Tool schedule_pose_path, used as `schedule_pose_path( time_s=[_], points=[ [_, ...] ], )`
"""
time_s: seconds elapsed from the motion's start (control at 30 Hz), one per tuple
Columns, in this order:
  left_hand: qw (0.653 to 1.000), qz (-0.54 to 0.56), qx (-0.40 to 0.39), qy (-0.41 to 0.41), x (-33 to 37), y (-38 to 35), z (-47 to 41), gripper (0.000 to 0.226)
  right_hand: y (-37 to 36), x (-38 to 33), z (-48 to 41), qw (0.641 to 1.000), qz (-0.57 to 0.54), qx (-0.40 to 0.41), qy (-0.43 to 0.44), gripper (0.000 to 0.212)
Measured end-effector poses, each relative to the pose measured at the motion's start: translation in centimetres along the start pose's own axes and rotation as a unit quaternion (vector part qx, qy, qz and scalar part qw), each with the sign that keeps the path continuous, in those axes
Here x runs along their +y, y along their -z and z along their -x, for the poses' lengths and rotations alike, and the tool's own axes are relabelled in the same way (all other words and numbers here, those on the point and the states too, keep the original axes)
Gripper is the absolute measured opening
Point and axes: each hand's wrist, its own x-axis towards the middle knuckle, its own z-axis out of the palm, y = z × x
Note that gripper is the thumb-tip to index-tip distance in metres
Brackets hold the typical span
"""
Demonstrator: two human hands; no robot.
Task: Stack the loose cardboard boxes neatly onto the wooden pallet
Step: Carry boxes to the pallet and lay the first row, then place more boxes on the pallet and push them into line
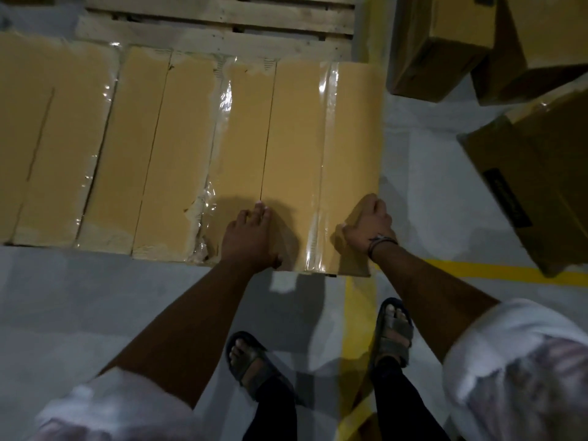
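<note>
While left grip (pixel 251 233) presses box (pixel 296 138) top, right grip (pixel 369 224) seemingly clasps edge

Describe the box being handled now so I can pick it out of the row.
Find the wooden pallet at the top of the view; a row of tan boxes lies across its near part. The rightmost box is the one, next to the yellow floor line. Unlike its neighbours, it has the left hand flat on top and the right hand gripping its right edge.
</note>
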Motion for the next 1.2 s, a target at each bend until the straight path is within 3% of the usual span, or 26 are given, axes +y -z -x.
schedule_pose_path(
  time_s=[0.1, 0.27, 0.57, 0.8, 1.2],
  points=[
    [1.0, 0.022, -0.004, 0.005, 1.3, 2.7, 3.5, 0.112, 1.9, -3.5, 4.7, 0.993, 0.094, 0.009, 0.077, 0.097],
    [0.998, 0.06, 0.014, -0.006, 4.7, 10.8, 12.4, 0.104, 8.8, -7.3, 15.3, 0.975, 0.156, 0.041, 0.155, 0.089],
    [0.988, 0.097, 0.114, -0.03, 9.8, 22.5, 24.0, 0.096, 20.3, -6.6, 29.5, 0.968, 0.121, 0.126, 0.18, 0.08],
    [0.981, 0.1, 0.167, 0.02, 14.2, 27.3, 26.1, 0.093, 27.0, -2.0, 31.4, 0.959, 0.095, 0.165, 0.207, 0.076],
    [0.958, 0.142, 0.245, 0.041, 28.9, 37.3, 22.8, 0.089, 41.0, 6.3, 27.9, 0.944, 0.041, 0.222, 0.24, 0.071]
  ],
)
